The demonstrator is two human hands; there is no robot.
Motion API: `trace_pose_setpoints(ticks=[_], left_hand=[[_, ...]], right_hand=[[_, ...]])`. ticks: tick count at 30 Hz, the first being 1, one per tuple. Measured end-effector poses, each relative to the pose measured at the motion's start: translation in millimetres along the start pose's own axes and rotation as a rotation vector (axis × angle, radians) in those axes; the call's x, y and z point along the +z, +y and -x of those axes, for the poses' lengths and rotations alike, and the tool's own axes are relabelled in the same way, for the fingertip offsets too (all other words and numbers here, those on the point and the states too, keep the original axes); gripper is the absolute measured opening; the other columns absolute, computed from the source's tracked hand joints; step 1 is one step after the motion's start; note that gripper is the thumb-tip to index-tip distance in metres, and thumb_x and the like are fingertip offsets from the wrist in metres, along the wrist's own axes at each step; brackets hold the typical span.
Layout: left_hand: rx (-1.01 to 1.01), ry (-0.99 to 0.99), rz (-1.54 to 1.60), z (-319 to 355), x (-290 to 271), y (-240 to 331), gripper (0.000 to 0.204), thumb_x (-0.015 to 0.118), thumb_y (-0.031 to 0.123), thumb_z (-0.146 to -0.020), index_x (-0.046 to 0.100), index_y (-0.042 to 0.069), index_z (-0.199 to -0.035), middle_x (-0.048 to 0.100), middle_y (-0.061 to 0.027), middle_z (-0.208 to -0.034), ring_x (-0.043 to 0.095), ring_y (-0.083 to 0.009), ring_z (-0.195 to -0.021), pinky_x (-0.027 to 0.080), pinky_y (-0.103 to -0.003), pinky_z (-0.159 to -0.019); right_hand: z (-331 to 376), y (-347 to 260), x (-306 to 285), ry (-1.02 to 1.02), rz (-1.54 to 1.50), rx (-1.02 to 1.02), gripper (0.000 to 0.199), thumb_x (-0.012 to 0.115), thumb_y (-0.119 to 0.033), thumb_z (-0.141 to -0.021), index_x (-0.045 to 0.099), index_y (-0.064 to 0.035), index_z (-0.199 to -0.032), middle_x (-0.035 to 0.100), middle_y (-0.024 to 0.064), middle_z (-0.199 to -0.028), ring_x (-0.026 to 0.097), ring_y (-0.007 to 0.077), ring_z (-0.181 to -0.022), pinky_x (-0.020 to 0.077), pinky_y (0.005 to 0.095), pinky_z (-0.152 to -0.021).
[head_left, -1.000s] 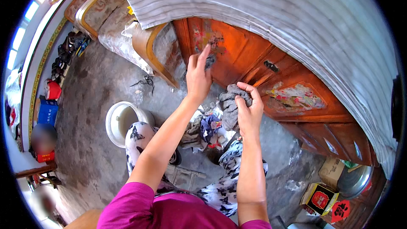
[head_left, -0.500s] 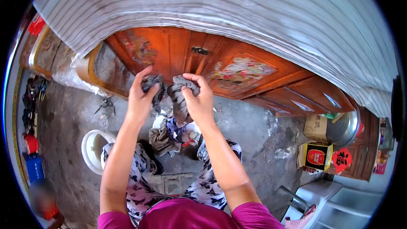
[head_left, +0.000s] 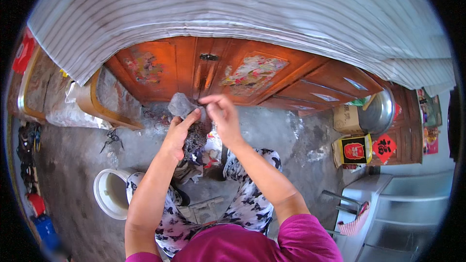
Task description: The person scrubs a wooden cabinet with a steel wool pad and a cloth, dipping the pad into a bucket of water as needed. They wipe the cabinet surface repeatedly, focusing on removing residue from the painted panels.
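In front of the orange cabinet, my left hand (head_left: 177,138) is closed on a bundle of grey cloth (head_left: 182,105) that looks like socks. A rounded light-grey end stands up above the thumb, and a darker speckled part (head_left: 195,138) hangs below the fingers. My right hand (head_left: 222,119) is close against the bundle's right side, its index finger stretched toward the top. Motion blurs those fingers, so whether they pinch the cloth is unclear. Below, between my knees, lies a pile of crumpled cloths (head_left: 188,172), partly hidden by my left hand and the bundle.
A white bucket (head_left: 99,195) with cloudy liquid stands by my left leg. The orange cabinet (head_left: 182,65) runs ahead, with a striped cloth (head_left: 233,5) draped over it. Cardboard boxes (head_left: 346,120) and a metal pot (head_left: 377,111) are at right, near a white shelved unit (head_left: 371,184).
The two grey pieces, one in each hand before, are now together in my left hand. My right hand has moved in against them. The view has shifted slightly right.
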State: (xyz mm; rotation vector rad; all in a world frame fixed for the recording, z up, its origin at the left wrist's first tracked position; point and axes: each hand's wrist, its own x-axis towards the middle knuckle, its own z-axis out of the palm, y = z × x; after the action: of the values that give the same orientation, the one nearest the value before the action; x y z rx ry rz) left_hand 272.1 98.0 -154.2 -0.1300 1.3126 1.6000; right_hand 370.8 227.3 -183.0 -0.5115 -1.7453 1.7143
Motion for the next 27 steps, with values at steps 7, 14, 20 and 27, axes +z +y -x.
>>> trace_pose_setpoints(ticks=[7, 14, 20, 27], left_hand=[[0.084, -0.001, 0.138, 6, -3, 15, 0.057, 0.082, 0.038, -0.089, 0.058, 0.003, -0.127, 0.070, -0.0074, -0.108, 0.070, -0.0201, -0.089, 0.059, -0.037, -0.076], [0.105, -0.008, 0.171, -2, 1, 16, 0.053, 0.080, 0.040, -0.091, 0.060, 0.007, -0.127, 0.072, -0.0068, -0.109, 0.072, -0.0215, -0.091, 0.061, -0.040, -0.075], [0.107, -0.046, 0.174, 0, 2, 17, 0.049, 0.079, 0.040, -0.092, 0.062, 0.008, -0.125, 0.072, -0.0065, -0.108, 0.073, -0.0215, -0.090, 0.062, -0.040, -0.074], [0.130, -0.027, 0.214, -1, -1, 20, 0.042, 0.079, 0.038, -0.092, 0.065, 0.008, -0.118, 0.073, -0.0063, -0.104, 0.073, -0.0216, -0.086, 0.062, -0.039, -0.072]], right_hand=[[-55, -31, -111, 0.689, 0.605, -0.360, 0.023, 0.070, -0.009, -0.095, 0.064, -0.0055, -0.118, 0.062, 0.0080, -0.114, 0.060, 0.0172, -0.098, 0.0516, 0.0314, -0.085], [-70, -28, -119, 0.645, 0.554, -0.303, 0.037, 0.077, -0.015, -0.092, 0.057, -0.0025, -0.121, 0.058, 0.0097, -0.111, 0.059, 0.0173, -0.098, 0.0514, 0.0343, -0.090], [-96, -11, -122, 0.789, 0.051, -0.186, 0.038, 0.080, -0.020, -0.090, 0.049, -0.0033, -0.105, 0.049, 0.0030, -0.094, 0.047, 0.0122, -0.086, 0.0431, 0.0281, -0.083], [-100, -20, -107, 0.861, 0.149, -0.141, 0.035, 0.076, -0.015, -0.085, 0.049, -0.0028, -0.103, 0.045, 0.0035, -0.096, 0.046, 0.0136, -0.085, 0.0433, 0.0291, -0.082]])
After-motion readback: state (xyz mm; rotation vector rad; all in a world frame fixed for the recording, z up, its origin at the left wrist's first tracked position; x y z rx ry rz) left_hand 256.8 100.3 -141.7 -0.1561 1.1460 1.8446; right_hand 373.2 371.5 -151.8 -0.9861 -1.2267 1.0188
